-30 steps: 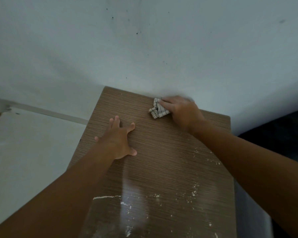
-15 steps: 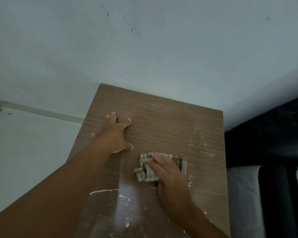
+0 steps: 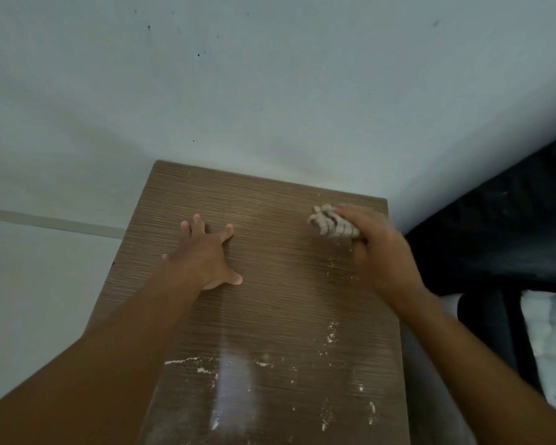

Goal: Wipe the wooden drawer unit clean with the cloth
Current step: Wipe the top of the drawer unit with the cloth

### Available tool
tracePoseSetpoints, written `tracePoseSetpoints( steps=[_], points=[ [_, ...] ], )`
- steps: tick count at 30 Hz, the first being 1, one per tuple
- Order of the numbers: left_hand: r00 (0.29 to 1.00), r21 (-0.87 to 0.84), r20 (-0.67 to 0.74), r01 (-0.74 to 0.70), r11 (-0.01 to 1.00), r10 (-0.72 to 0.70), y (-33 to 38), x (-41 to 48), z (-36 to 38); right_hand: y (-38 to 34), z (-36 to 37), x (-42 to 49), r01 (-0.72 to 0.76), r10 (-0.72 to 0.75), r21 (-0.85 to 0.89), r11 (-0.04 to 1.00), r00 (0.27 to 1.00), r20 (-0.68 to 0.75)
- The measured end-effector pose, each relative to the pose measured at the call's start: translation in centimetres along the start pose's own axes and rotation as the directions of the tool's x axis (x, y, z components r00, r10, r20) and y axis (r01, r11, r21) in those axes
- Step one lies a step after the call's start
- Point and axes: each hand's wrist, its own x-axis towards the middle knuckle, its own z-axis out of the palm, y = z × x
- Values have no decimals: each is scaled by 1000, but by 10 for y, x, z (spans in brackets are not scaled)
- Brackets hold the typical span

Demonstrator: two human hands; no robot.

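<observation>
The wooden drawer unit (image 3: 280, 309) shows its brown, grained top, pushed against the wall. White dust and flecks lie on its near half and along its right side. My left hand (image 3: 206, 255) rests flat on the top with fingers spread, left of centre. My right hand (image 3: 376, 248) presses a crumpled checked cloth (image 3: 329, 223) onto the top near the far right corner; the hand and cloth are blurred by motion. Most of the cloth is hidden under my fingers.
A pale wall (image 3: 270, 91) rises right behind the unit. A light floor (image 3: 39, 284) lies to the left. To the right stand a dark piece of furniture (image 3: 495, 226) and white bedding (image 3: 549, 342), close to the unit's right edge.
My right hand swept the cloth from the far edge toward me to the middle, then back out to the far right corner. My left hand stayed planted.
</observation>
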Motion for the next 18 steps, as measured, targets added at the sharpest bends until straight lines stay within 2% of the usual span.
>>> tracePoseSetpoints(
  steps=[5, 8, 11, 15, 18],
  points=[
    [1000, 23, 19, -7, 1000, 7, 12, 2, -1, 36, 10, 76, 180, -151, -249, 952, 980, 134],
    [999, 23, 37, -3, 1000, 2, 15, 3, -2, 45, 29, 91, 286, -227, -325, 901, 951, 208],
    [999, 23, 51, 6, 1000, -7, 17, 5, -4, 52, 44, 79, 191, -132, -287, 939, 968, 212],
    [998, 28, 56, 3, 1000, -5, 18, 4, -6, 43, 59, 36, -53, 52, -171, 984, 999, -11],
    [998, 18, 69, -1, 1000, 0, 18, 3, -7, 25, 70, -16, -121, 112, -116, 986, 991, -78]
  ],
)
